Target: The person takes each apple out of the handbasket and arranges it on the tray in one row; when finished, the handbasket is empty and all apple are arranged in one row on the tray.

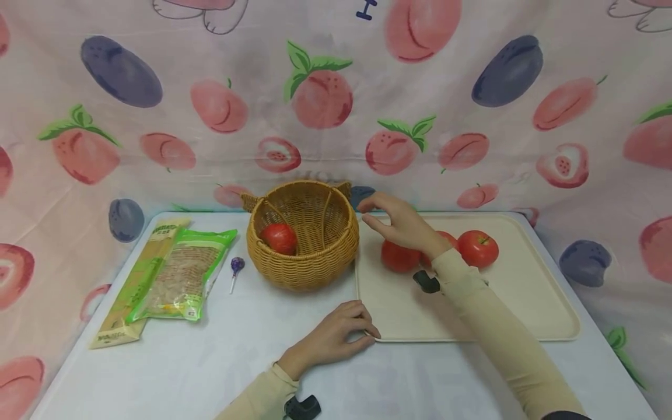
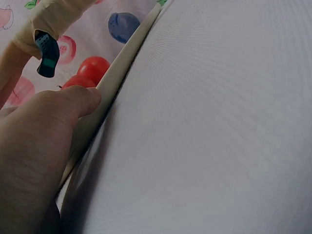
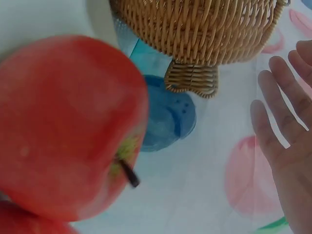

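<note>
My right hand (image 1: 401,224) hovers over the back left of the beige tray (image 1: 525,303), fingers relaxed and spread, with nothing in them. Just left of it stands a brown wicker basket (image 1: 299,274) with a red apple (image 1: 280,238) inside. Below the hand, three more red apples sit on the tray: one (image 1: 400,256) partly under it, one (image 1: 479,249) to the right, and one (image 1: 446,238) largely hidden by the wrist. In the right wrist view, an apple (image 3: 68,126) fills the left side. My left hand (image 1: 338,332) grips the tray's front left corner, thumb against the rim.
At the left of the white table lie a long yellow-green packet (image 1: 118,315), a clear green-edged bag (image 1: 184,274) and a purple lollipop (image 1: 237,265). A fruit-print cloth (image 1: 336,151) hangs behind the table.
</note>
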Motion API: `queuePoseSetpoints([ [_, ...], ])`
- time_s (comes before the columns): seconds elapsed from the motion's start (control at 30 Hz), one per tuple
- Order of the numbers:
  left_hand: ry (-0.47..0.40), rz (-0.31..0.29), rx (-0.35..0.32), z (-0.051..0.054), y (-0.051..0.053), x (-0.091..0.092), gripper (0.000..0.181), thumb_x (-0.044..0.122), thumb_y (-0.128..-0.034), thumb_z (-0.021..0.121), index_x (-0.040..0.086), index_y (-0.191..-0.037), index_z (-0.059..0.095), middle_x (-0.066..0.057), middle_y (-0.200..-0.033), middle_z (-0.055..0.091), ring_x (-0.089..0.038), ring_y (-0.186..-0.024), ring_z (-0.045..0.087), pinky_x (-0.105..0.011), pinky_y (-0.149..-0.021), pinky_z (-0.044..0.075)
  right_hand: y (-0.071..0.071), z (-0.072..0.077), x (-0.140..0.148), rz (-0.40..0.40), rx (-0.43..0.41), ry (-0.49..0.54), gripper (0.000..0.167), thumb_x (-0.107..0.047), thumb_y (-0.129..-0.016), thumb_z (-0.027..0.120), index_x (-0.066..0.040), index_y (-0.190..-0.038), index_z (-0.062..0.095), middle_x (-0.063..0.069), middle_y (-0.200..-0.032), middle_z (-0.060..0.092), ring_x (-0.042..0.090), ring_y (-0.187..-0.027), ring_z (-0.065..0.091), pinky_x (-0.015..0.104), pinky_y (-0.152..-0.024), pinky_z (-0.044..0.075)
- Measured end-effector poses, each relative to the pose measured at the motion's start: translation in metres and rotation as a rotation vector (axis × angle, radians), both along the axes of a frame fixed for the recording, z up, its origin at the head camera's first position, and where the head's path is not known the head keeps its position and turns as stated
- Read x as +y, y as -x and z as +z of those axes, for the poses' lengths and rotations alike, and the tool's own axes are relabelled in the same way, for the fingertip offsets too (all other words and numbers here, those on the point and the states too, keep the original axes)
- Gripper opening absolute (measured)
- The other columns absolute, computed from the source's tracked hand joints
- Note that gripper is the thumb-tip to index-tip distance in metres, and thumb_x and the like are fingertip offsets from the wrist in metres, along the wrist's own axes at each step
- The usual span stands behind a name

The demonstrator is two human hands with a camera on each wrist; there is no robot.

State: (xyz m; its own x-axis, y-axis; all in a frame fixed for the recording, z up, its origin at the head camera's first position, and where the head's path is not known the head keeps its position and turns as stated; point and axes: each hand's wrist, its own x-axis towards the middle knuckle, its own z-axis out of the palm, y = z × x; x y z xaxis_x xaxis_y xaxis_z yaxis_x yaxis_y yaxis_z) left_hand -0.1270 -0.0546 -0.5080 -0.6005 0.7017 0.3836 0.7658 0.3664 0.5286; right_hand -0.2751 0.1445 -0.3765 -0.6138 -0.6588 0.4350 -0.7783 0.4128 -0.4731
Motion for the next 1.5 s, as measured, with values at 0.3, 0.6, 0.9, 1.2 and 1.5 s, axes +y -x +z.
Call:
queuePoseSetpoints([
  [0.3, 0.008, 0.007, -0.011, 0.003, 0.002, -0.002, 0.01, 0.027, -0.0904, 0.063, 0.027, -0.097, 0.071, 0.014, -0.094, 0.055, -0.001, -0.099, 0.049, -0.022, -0.092, 0.041, 0.004, 0.012, -0.016, 0.014, -0.029, -0.06, 0.025, -0.018, -0.092, 0.061, -0.011, -0.116, 0.06, 0.001, -0.112, 0.062, 0.013, -0.107, 0.059, 0.034, -0.093, 0.049],
  [0.6, 0.013, 0.018, -0.024, 0.002, 0.003, -0.004, 0.011, 0.027, -0.0905, 0.063, 0.028, -0.097, 0.071, 0.015, -0.094, 0.055, 0.0, -0.098, 0.048, -0.022, -0.094, 0.041, 0.008, 0.022, -0.042, 0.054, -0.019, -0.165, 0.024, -0.022, -0.093, 0.059, -0.012, -0.115, 0.06, -0.003, -0.104, 0.061, 0.011, -0.098, 0.055, 0.031, -0.087, 0.047],
  [0.9, 0.009, 0.02, 0.007, 0.003, 0.003, -0.005, 0.01, 0.026, -0.09, 0.064, 0.027, -0.096, 0.071, 0.014, -0.095, 0.055, -0.001, -0.099, 0.048, -0.023, -0.093, 0.041, 0.015, 0.03, -0.078, 0.119, -0.035, -0.34, 0.029, -0.025, -0.094, 0.056, -0.012, -0.12, 0.058, 0.001, -0.118, 0.061, 0.015, -0.107, 0.056, 0.034, -0.09, 0.048],
  [1.2, 0.026, -0.032, 0.075, 0.004, 0.001, -0.001, 0.015, 0.023, -0.089, 0.065, 0.023, -0.103, 0.071, 0.01, -0.109, 0.061, -0.007, -0.111, 0.051, -0.032, -0.111, 0.032, 0.022, 0.032, -0.103, 0.206, -0.104, -0.462, 0.031, -0.024, -0.093, 0.059, -0.013, -0.121, 0.056, 0.004, -0.119, 0.059, 0.019, -0.11, 0.057, 0.034, -0.095, 0.047],
  [1.5, 0.054, -0.048, 0.15, 0.003, 0.0, 0.0, 0.016, 0.025, -0.0896, 0.064, 0.023, -0.104, 0.07, 0.008, -0.112, 0.063, -0.008, -0.114, 0.051, -0.039, -0.112, 0.031, 0.032, 0.045, -0.125, 0.228, -0.079, -0.568, 0.032, -0.029, -0.092, 0.061, -0.015, -0.12, 0.056, 0.003, -0.121, 0.058, 0.016, -0.113, 0.054, 0.033, -0.099, 0.043],
])
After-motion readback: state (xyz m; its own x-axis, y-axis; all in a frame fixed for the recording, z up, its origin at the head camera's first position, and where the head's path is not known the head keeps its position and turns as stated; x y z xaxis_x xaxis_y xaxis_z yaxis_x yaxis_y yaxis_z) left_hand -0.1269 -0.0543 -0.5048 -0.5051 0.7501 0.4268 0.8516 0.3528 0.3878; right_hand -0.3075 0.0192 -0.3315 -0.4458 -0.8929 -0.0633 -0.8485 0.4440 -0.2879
